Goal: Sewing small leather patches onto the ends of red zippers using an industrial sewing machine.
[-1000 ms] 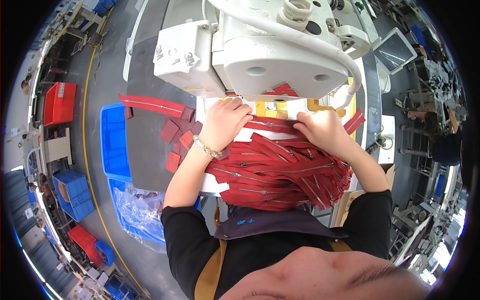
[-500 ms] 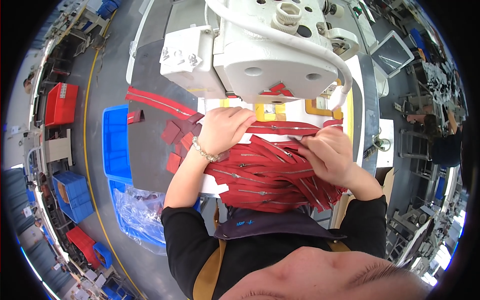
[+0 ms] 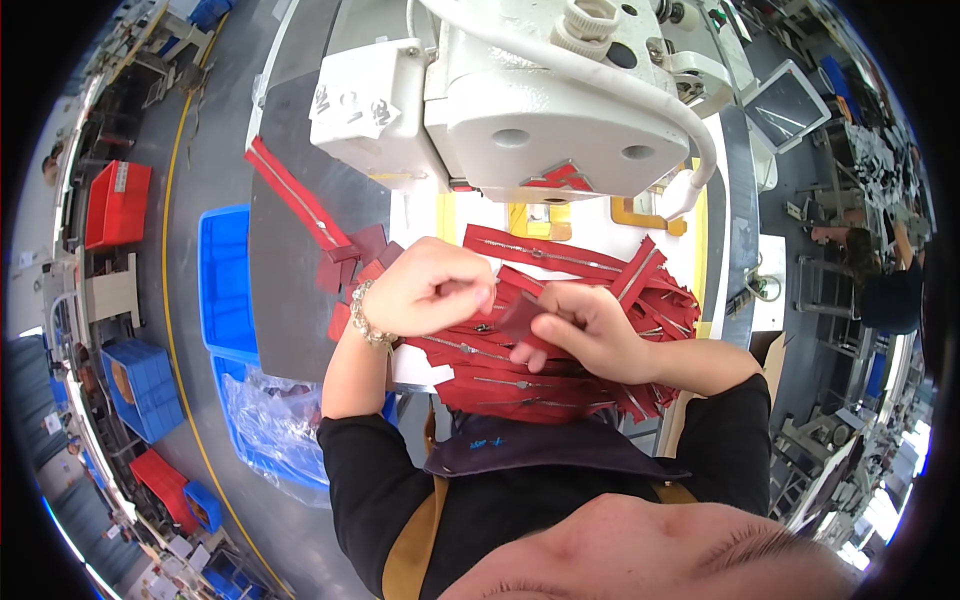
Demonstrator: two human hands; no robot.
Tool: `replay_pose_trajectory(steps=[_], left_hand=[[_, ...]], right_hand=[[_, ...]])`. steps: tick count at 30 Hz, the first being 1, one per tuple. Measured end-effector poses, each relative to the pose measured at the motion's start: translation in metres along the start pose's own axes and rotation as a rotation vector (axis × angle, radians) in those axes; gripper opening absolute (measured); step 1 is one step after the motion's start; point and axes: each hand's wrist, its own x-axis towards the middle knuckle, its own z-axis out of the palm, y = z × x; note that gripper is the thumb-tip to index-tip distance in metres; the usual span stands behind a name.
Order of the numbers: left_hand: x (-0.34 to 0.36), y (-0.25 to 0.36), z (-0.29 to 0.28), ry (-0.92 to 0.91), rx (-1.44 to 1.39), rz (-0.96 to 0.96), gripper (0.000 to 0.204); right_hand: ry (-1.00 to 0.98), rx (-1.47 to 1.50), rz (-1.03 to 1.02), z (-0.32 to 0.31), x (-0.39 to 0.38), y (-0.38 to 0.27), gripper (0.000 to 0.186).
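My right hand pinches a small dark red fabric patch over a heap of red zippers. Just left of it, my left hand has its fingers curled in, thumb against them; whatever they hold, if anything, is hidden. One red zipper lies along the far side of the heap, in front of the white sewing machine head. Beyond my left hand, another red zipper stretches over the dark tabletop, its near end by several loose dark red patches.
Yellow metal guide plates sit under the machine head. Left of the table stand blue bins, one with clear plastic film. A screen is at the far right, and a person is in the background.
My hands have left the zipper at the far side of the heap and come closer together, toward me. A dark red patch now shows in my right hand. The zipper at left has swung steeper.
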Motion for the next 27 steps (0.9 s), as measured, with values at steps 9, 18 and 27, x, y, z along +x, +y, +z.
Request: replay_pose_trajectory(steps=[9,18,27], left_hand=[[0.002,-0.010,0.007,0.306,-0.210,-0.327,0.026],[0.001,-0.011,0.008,0.310,-0.238,-0.276,0.030],[0.003,-0.019,0.009,0.281,-0.059,-0.345,0.039]], right_hand=[[0.197,0.124,-0.120,-0.001,0.031,0.022,0.019],[0.208,0.176,-0.115,-0.001,0.039,0.025,0.018],[0.213,0.178,-0.029,-0.003,0.042,0.025,0.011]])
